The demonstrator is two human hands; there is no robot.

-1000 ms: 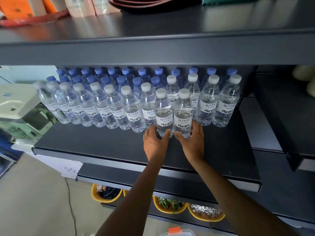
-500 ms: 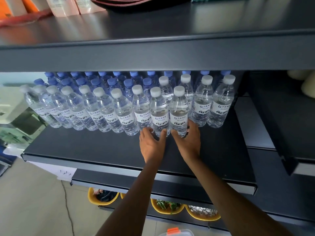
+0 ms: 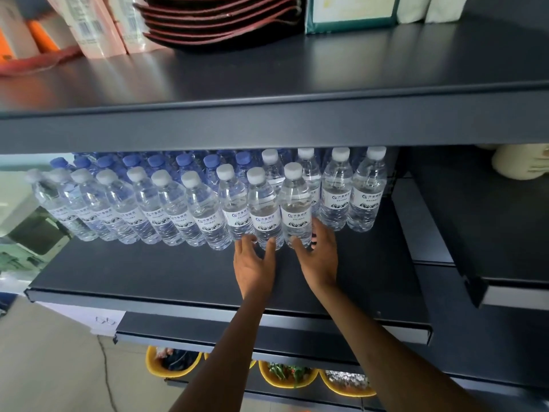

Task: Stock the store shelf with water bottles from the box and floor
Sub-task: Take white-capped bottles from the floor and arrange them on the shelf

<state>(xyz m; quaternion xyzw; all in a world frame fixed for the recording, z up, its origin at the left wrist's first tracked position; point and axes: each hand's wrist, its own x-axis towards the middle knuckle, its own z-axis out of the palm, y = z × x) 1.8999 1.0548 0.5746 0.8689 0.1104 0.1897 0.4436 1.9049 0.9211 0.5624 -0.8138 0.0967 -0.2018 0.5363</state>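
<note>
I see a dark store shelf (image 3: 142, 272) that takes most of the view, and above it the upper shelf (image 3: 267, 123), which hides the tops of the bottles at the back. On the store shelf a long row of water bottles (image 3: 166, 209) with white caps stands upright, from the left end to the middle. Behind it stand bottles with blue caps (image 3: 184, 160), and at the right two more white-capped bottles (image 3: 350, 200) stand a little further back.

At the right end of the front row are two bottles that touch each other. The left bottle (image 3: 264, 209) has my left grip (image 3: 254, 263) at its foot. The fingers are spread and nearly straight, and the thumb and fingertips touch the base from the front. The right bottle (image 3: 295, 209) has my right grip (image 3: 318, 257) at its foot. The thumb is at the front of the base, the other fingers lie along its right side, and the grip is spread, not pressed together. Both bottles stand on the shelf, and both grips lie low on the shelf board, just in front of them.

On the upper shelf lie a stack of dark mats (image 3: 219, 19) and pink packs (image 3: 98, 28). Below, yellow bowls (image 3: 288, 379) show under the shelf edge.
</note>
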